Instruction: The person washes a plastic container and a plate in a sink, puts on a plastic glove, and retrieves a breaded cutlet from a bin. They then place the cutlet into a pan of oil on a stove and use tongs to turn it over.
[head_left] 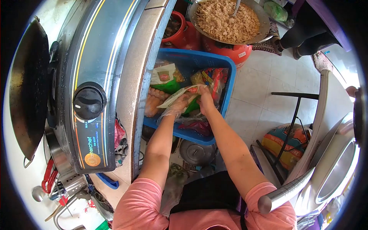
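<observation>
Where the arms reach: down from pink sleeves into a blue basket point(227, 86) on the floor, just beside the counter edge.
Left hand point(177, 108): covered in thin clear plastic film, fingers curled round the lower end of a food packet point(183, 96).
Right hand point(205, 100): closed on the same packet's upper end, knuckles up.
Packet position: white, green and red, held just above the other goods, near the basket's middle.
Basket contents: more wrapped goods crowded together, among them a green-and-white pack point(164, 76).
Nearby: a stove point(96, 57) with a black knob point(89, 101) on the counter, a dark wok point(28, 88) on it; beyond the basket, a pan of fried rice point(228, 17) above a red gas cylinder point(230, 51).
Someone else: a dark-clad leg point(306, 36) stands by the pan.
Risk: the film looks slippery, so the packet could slide out of the grip and drop among the others. A hard tug might tear the thin plastic.
</observation>
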The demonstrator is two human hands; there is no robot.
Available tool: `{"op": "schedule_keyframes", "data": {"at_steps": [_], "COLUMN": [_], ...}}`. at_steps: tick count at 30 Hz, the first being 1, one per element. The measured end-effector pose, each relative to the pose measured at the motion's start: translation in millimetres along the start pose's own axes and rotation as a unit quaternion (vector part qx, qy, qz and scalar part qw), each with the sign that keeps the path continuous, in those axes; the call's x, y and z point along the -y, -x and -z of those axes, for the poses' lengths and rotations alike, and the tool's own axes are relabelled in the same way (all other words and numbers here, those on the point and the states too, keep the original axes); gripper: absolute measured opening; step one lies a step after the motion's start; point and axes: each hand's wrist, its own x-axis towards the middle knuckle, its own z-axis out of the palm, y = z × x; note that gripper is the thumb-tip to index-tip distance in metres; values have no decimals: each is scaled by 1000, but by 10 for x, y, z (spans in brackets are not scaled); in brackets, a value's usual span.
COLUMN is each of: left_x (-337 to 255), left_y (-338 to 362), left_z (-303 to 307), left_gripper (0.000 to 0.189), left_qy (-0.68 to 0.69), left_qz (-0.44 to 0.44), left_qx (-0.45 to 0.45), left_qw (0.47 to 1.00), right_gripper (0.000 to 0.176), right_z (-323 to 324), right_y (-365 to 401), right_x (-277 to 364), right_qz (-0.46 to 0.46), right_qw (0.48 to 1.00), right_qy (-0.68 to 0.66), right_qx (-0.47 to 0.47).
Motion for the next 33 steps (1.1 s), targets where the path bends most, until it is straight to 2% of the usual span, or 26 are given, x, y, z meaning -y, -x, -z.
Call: {"op": "schedule_keyframes", "data": {"at_steps": [1,4,10,13,14,16,19,22,25,28,31,33], "left_x": [9,33,49,142,195,248,115,-22,107,191,-2,-7], "left_y": [15,2,13,-80,-110,-131,-139,-142,-247,-345,-140,-55], "left_z": [7,4,-14,-32,-97,-236,-173,-5,4,-32,-92,-103], "left_gripper": [33,31,33,37,39,43,45,42,41,44,50,59], "left_qy": [27,-15,-52,-183,-270,-435,-453,-336,-336,-261,-216,-56], "left_qz": [-10,3,-39,-97,-101,-106,-118,-67,-101,-89,-15,-12], "left_qx": [7,8,-2,-18,-81,-200,-114,-74,-91,-88,-121,-70], "left_qw": [1000,1000,998,978,954,872,876,937,932,957,969,996], "right_gripper": [34,32,34,34,33,33,36,41,48,62,74,77], "right_z": [-15,-58,-81,-134,-157,-162,-148,-129,-104,22,41,-42], "right_y": [14,53,49,105,131,115,84,114,69,-99,-190,-178], "right_x": [14,48,57,116,128,98,107,120,18,-156,-290,-346], "right_qz": [-4,-14,-14,-16,-18,-22,-14,6,16,-14,-51,-58], "right_qw": [1000,1000,1000,1000,1000,1000,998,993,982,964,951,948], "right_qy": [3,3,11,13,3,7,60,121,179,250,288,289], "right_qx": [-3,-4,3,2,10,18,16,-1,-56,-89,-102,-118]}}
